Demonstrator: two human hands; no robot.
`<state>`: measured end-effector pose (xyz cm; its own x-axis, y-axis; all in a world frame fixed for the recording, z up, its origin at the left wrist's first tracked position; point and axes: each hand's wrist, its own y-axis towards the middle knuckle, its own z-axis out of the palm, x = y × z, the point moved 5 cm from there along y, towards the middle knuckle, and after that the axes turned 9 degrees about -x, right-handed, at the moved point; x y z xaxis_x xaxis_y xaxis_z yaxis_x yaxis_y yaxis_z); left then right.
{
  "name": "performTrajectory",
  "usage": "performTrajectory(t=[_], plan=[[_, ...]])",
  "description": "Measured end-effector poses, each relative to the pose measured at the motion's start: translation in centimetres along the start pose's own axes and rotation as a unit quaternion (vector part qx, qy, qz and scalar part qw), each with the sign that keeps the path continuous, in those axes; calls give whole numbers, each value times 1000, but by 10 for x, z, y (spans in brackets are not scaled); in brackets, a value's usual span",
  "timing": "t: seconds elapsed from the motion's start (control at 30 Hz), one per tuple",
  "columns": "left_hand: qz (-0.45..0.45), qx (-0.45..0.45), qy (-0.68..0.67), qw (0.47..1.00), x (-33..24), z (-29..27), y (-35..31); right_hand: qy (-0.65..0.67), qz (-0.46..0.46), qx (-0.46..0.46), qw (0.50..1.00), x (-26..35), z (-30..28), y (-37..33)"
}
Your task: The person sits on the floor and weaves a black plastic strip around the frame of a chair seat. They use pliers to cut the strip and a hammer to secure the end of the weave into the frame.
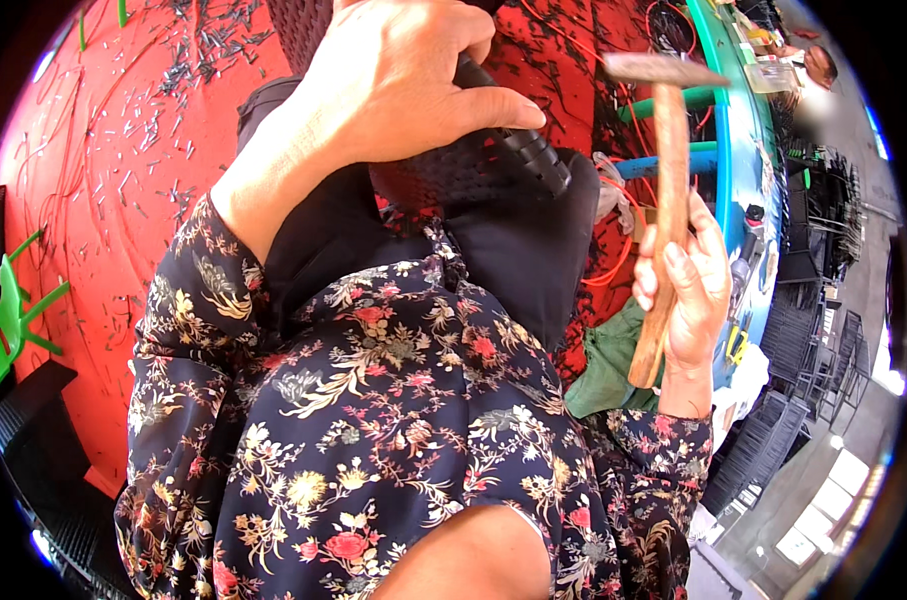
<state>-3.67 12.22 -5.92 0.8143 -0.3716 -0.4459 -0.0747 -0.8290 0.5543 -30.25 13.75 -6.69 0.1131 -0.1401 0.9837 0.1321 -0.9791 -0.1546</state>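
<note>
My left hand [388, 85] is closed round a black, strip-wrapped bar [528, 155], its thumb lying along the top. The bar slants down to the right, and its ridged end sticks out past the thumb. Beneath it, a dark brown woven wicker panel [423, 178] rests over my lap, partly covered by the hand. On the right, my right hand [688, 290] grips a hammer [672, 160] by its wooden handle. The hammer stands raised with its metal head up, apart from the bar. Part of the left fingers is hidden behind the bar.
Black offcuts [208, 65] litter the red floor covering [103, 240]. A green plastic stool [8, 325] stands at the far left. To the right runs a blue-green table edge [741, 150] with yellow-handled pliers [737, 343]. Beyond it are another person [818, 75] and stacked black furniture [808, 330].
</note>
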Motion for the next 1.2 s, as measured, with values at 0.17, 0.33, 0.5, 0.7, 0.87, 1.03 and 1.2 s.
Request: performTrajectory(t=[0.17, 0.33, 0.5, 0.7, 0.87, 1.03, 1.2], plan=[[39, 15, -81, 996, 18, -1, -4, 7, 12, -78, 997, -21, -38, -3], [105, 10, -43, 993, 22, 7, -2, 55, 22, -88, 994, -30, -45, -24], [99, 30, -32, 994, 14, 0, -1, 86, 38, -146, 985, -47, -70, -18], [148, 91, -16, 985, 13, 12, -15, -83, -51, -439, 893, -93, -207, -47], [158, 99, 16, 982, 42, -4, -30, -422, -32, -514, 746, -115, -317, -49], [241, 117, 4, 964, 68, 16, -38, -532, 66, -502, 679, -189, -384, -53], [229, 103, 48, 967, 50, -2, -36, -556, 121, -476, 670, -196, -396, -3]])
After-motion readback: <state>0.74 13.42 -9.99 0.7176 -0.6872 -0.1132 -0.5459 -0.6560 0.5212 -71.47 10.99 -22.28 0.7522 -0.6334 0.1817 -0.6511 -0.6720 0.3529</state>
